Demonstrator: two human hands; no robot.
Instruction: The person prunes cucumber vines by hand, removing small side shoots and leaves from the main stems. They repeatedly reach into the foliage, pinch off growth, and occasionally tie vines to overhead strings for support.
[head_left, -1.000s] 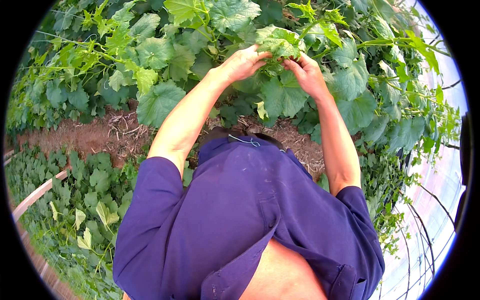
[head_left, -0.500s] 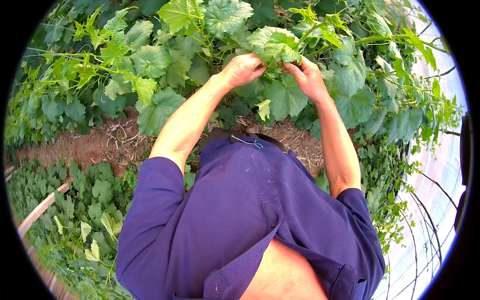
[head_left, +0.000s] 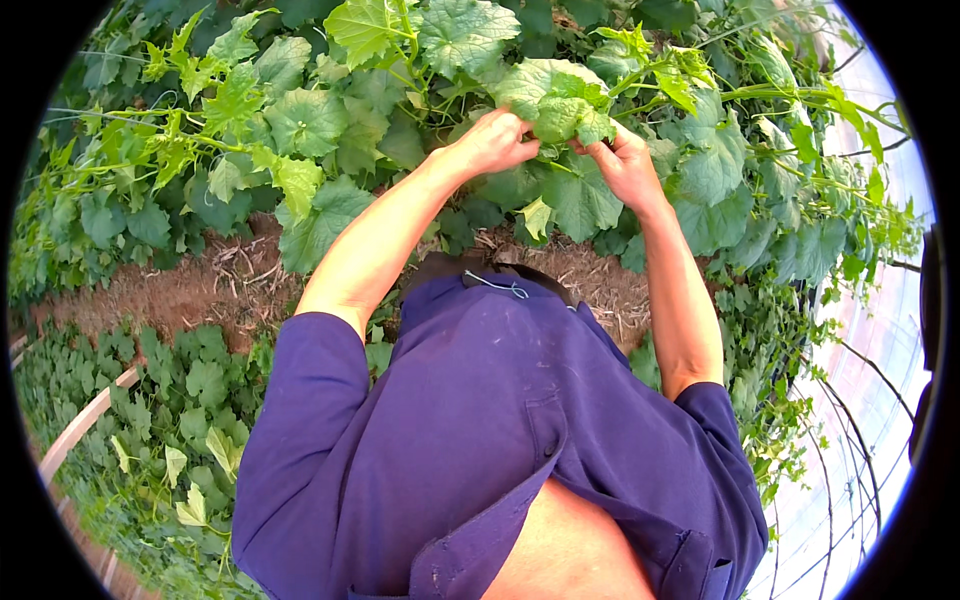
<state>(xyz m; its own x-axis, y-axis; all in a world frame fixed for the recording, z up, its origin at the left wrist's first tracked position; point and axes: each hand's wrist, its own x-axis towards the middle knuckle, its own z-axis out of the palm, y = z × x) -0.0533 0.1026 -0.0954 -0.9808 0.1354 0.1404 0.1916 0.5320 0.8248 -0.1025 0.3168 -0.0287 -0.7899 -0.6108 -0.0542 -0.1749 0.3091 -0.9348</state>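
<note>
As I watch from my end, the left hand point(head_left: 497, 142) and right hand point(head_left: 628, 168) are far out in the vines, flanking a broad crinkled leaf point(head_left: 550, 90). It sits between them, slightly far of the thumbs, near edge overlapping the fingertip zone. Left fingers curl inward, thumb pointing right; right thumb reaches left. I can't tell whether either grip is pinching anything: contact is hidden by foliage. Yellowish leaf point(head_left: 537, 218) hangs just near of the grip, soil strip point(head_left: 600, 285) beyond it toward me.

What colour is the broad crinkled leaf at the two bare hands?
The broad crinkled leaf is light green; the head view shows it best.
</note>
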